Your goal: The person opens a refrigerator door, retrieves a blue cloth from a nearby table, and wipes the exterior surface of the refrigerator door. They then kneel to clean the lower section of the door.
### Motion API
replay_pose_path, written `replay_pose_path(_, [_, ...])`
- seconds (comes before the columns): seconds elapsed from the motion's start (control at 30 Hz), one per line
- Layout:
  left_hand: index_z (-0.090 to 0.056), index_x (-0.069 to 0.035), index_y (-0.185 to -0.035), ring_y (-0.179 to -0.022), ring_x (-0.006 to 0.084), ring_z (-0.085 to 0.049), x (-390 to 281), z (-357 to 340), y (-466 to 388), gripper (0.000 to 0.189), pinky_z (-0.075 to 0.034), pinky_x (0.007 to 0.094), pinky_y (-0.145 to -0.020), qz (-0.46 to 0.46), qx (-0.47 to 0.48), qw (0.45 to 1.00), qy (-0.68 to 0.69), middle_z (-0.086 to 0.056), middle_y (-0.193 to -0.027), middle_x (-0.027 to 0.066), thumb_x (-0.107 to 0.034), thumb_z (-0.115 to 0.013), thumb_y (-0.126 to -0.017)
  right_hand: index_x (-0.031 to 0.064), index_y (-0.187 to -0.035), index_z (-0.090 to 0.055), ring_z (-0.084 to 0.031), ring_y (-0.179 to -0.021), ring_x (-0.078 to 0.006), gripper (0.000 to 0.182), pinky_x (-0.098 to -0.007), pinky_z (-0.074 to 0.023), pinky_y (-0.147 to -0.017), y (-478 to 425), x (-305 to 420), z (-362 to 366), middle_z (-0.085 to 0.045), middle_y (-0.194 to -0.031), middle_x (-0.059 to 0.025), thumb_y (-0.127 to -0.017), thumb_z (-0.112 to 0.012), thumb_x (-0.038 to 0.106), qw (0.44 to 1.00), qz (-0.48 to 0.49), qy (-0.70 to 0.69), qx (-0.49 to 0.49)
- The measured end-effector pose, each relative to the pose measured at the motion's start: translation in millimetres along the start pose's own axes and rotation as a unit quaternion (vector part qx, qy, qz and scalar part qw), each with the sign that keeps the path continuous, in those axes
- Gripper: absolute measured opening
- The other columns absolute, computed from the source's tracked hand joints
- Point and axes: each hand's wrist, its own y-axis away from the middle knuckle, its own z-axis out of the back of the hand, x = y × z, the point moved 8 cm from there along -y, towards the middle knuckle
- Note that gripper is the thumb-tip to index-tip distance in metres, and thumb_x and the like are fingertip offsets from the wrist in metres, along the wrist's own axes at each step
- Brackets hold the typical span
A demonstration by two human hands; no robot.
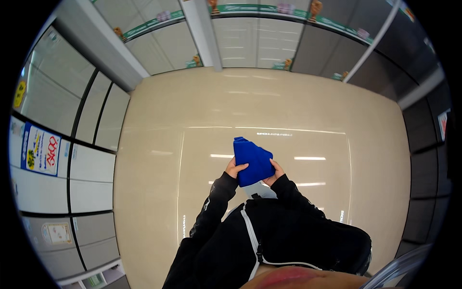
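Note:
A folded blue cloth is held up in front of my body, above the tiled floor. My left hand grips its left edge, the thumb lying across the front of the fabric. On the other side, my right hand holds the lower right edge with the thumb on top. The fingers of both hands are mostly hidden behind the cloth. At its upper left corner the cloth shows several folded layers.
Refrigerators with a price sign line the left. Light and dark refrigerators with green strips stand ahead. Dark cabinets are on the right. The glossy beige floor reflects ceiling lights.

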Motion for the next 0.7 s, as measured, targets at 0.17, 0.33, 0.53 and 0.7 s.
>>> replay_pose_path(0.17, [-0.043, -0.001, -0.132, -0.11, 0.0234, -0.057, -149.6, 9.0, -30.6, 0.048, -0.046, 0.0355, -0.094, -0.022, -0.034, 0.995, 0.092, -0.058, -0.119, 0.0129, -0.018, -0.059, -0.091, 0.0075, -0.141, -0.035, -0.044, -0.127, -0.0307, 0.075, -0.0478, -0.0336, -0.107, -69.5, 52.0, -142.8, -0.043, -0.141, -0.0134, -0.085, -0.06, 0.051, 0.966, -0.001, -0.081, 0.244])
replay_pose_path(0.33, [-0.046, 0.001, -0.129, -0.104, 0.0199, -0.059, -208.0, 83.8, -68.9, 0.043, -0.048, 0.0324, -0.09, -0.043, -0.087, 0.995, 0.022, -0.059, -0.117, 0.0122, -0.017, -0.056, -0.092, 0.0075, -0.14, -0.036, -0.044, -0.127, -0.0302, 0.071, -0.0476, -0.0327, -0.107, -151.6, 52.1, -202.8, -0.044, -0.14, -0.0132, -0.087, -0.057, 0.05, 0.969, -0.052, -0.035, 0.237])
replay_pose_path(0.53, [-0.041, 0.001, -0.135, -0.114, 0.0212, -0.054, -204.8, 264.5, -79.1, 0.049, -0.042, 0.0341, -0.098, -0.049, -0.166, 0.985, 0.02, -0.056, -0.125, 0.012, -0.012, -0.057, -0.091, 0.0075, -0.138, -0.038, -0.043, -0.127, -0.0296, 0.066, -0.0474, -0.0317, -0.108, -301.3, -30.3, -251.2, -0.045, -0.138, -0.013, -0.089, -0.052, 0.05, 0.963, -0.182, 0.067, 0.188])
replay_pose_path(0.7, [-0.037, 0.001, -0.137, -0.111, 0.0234, -0.056, -305.2, 358.8, -107.1, 0.053, -0.045, 0.0348, -0.096, -0.015, -0.117, 0.993, -0.003, -0.054, -0.126, 0.0144, -0.013, -0.057, -0.09, 0.0075, -0.137, -0.039, -0.043, -0.126, -0.0291, 0.063, -0.0472, -0.0308, -0.108, -411.8, -78.0, -343.8, -0.046, -0.137, -0.0129, -0.092, -0.049, 0.049, 0.955, -0.204, 0.097, 0.191])
